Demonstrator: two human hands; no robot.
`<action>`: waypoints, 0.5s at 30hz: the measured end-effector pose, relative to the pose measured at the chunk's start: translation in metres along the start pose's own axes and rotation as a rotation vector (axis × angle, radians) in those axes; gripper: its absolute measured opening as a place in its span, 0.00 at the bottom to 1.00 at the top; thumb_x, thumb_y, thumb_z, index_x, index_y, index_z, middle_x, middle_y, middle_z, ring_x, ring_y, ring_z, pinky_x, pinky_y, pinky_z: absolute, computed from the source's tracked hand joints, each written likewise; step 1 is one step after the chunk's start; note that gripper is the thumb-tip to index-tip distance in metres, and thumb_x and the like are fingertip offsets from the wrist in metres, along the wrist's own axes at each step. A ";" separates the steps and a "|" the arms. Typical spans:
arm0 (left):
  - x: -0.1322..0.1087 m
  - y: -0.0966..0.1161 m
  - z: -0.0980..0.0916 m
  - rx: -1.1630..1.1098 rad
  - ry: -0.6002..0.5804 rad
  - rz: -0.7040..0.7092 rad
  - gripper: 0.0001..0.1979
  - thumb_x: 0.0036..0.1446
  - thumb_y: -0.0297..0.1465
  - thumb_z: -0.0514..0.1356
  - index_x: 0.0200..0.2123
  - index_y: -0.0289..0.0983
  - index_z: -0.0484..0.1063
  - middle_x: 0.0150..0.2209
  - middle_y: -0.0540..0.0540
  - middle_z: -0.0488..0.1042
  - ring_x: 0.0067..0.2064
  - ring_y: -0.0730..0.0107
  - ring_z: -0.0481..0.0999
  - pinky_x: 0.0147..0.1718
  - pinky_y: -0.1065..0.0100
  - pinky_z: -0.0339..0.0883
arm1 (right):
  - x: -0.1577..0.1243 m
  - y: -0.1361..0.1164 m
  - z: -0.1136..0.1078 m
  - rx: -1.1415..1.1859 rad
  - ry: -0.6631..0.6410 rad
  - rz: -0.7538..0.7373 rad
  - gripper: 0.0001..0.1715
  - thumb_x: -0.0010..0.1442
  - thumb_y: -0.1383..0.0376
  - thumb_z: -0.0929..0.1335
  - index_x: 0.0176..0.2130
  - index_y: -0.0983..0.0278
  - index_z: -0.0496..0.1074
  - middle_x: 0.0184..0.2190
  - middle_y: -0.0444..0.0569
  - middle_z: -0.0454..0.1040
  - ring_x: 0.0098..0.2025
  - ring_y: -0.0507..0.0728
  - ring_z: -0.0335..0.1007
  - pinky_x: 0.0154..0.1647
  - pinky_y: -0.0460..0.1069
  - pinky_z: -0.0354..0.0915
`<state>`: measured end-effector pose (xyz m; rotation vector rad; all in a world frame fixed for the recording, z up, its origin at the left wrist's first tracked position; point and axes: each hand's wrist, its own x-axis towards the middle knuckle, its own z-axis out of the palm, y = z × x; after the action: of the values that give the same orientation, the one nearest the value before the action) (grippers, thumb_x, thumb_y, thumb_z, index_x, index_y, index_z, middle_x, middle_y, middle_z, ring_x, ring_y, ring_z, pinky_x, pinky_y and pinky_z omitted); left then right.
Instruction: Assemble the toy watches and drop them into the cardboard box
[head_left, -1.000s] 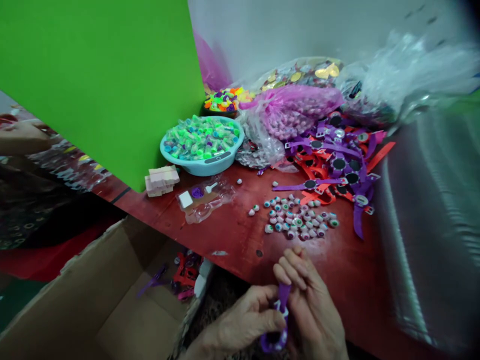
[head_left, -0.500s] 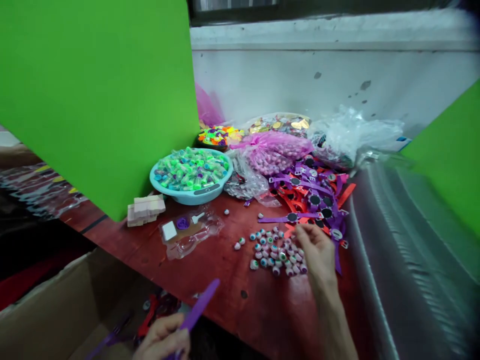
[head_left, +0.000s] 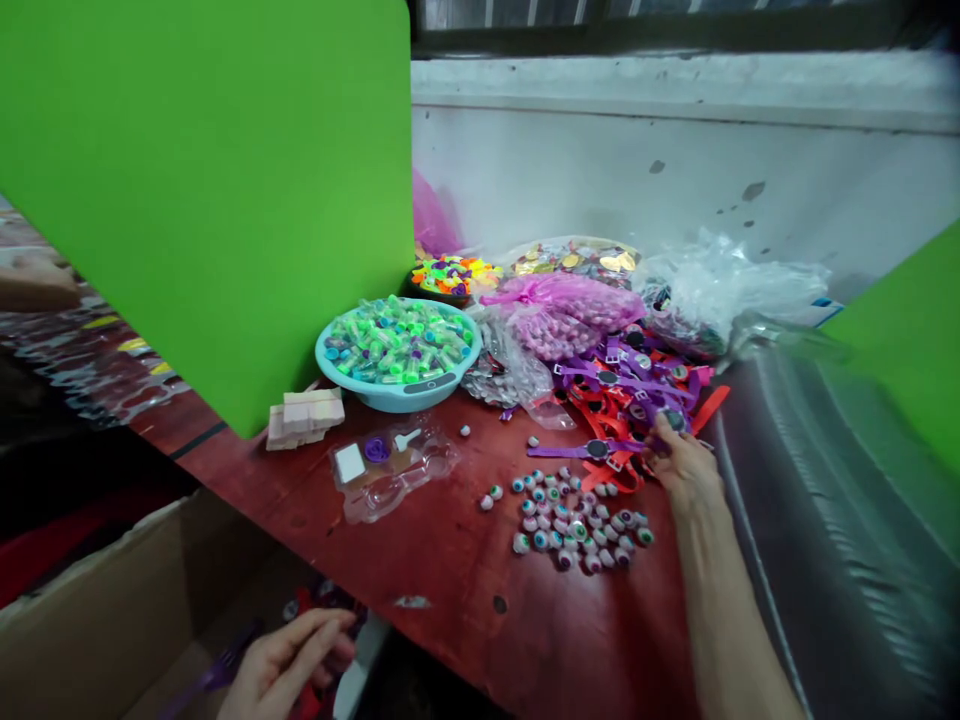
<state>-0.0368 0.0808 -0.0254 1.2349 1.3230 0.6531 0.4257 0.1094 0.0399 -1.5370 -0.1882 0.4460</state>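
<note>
My right hand reaches to the pile of purple and red toy watches. Its fingers are closed on a purple toy watch with a dark round face. Just left of these fingers, another purple watch lies flat with its strap stretched out. Small eyeball beads are scattered in a cluster nearer to me. At the lower left, my left hand is over a cardboard box beside the table edge. Its fingers are curled together, and I see nothing between them. Red and purple watches lie in the box below.
A blue basin of green-capped tubes stands on the red table. Near it lie a clear plastic tray and stacked pale blocks. Pink and clear bags are behind. Green panels and a grey plastic-covered bulk flank the table.
The purple strap that was in my left hand is gone from it. My right hand has moved from the beads up and right into the watches and taken hold of one. The view has shifted slightly.
</note>
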 end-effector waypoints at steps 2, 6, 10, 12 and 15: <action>-0.011 0.026 0.029 -0.037 -0.162 0.022 0.20 0.50 0.51 0.59 0.32 0.43 0.80 0.26 0.46 0.79 0.29 0.62 0.74 0.30 0.67 0.70 | -0.031 -0.004 -0.006 0.147 -0.105 0.044 0.25 0.42 0.52 0.76 0.25 0.62 0.61 0.20 0.37 0.65 0.23 0.49 0.64 0.31 0.49 0.68; -0.018 0.083 0.098 -0.139 -0.389 0.162 0.18 0.58 0.45 0.56 0.35 0.39 0.79 0.36 0.44 0.80 0.40 0.61 0.76 0.41 0.65 0.69 | -0.118 0.000 -0.011 0.334 -0.348 0.164 0.28 0.35 0.50 0.78 0.27 0.62 0.64 0.22 0.38 0.68 0.24 0.48 0.67 0.31 0.47 0.70; 0.000 0.130 0.137 -0.296 -0.209 0.307 0.16 0.59 0.42 0.56 0.40 0.36 0.76 0.41 0.43 0.79 0.44 0.64 0.75 0.45 0.69 0.66 | -0.197 0.023 -0.014 0.339 -0.659 0.446 0.24 0.43 0.55 0.77 0.30 0.64 0.65 0.17 0.38 0.68 0.14 0.45 0.62 0.13 0.38 0.58; 0.008 0.140 0.145 -0.362 -0.299 0.266 0.16 0.57 0.40 0.59 0.40 0.34 0.74 0.37 0.43 0.79 0.38 0.68 0.77 0.38 0.71 0.68 | -0.222 0.037 -0.015 0.267 -0.779 0.523 0.26 0.44 0.51 0.76 0.31 0.65 0.65 0.16 0.41 0.70 0.12 0.47 0.63 0.10 0.38 0.53; 0.014 0.136 0.151 -0.505 -0.426 0.140 0.13 0.55 0.36 0.60 0.39 0.33 0.69 0.29 0.43 0.79 0.25 0.72 0.75 0.26 0.74 0.67 | -0.246 0.054 -0.021 0.195 -0.936 0.543 0.32 0.44 0.44 0.74 0.35 0.66 0.65 0.21 0.51 0.75 0.17 0.53 0.71 0.10 0.39 0.54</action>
<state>0.1458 0.0900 0.0657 0.9813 0.6671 0.7199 0.2021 -0.0084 0.0245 -1.0708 -0.4317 1.5585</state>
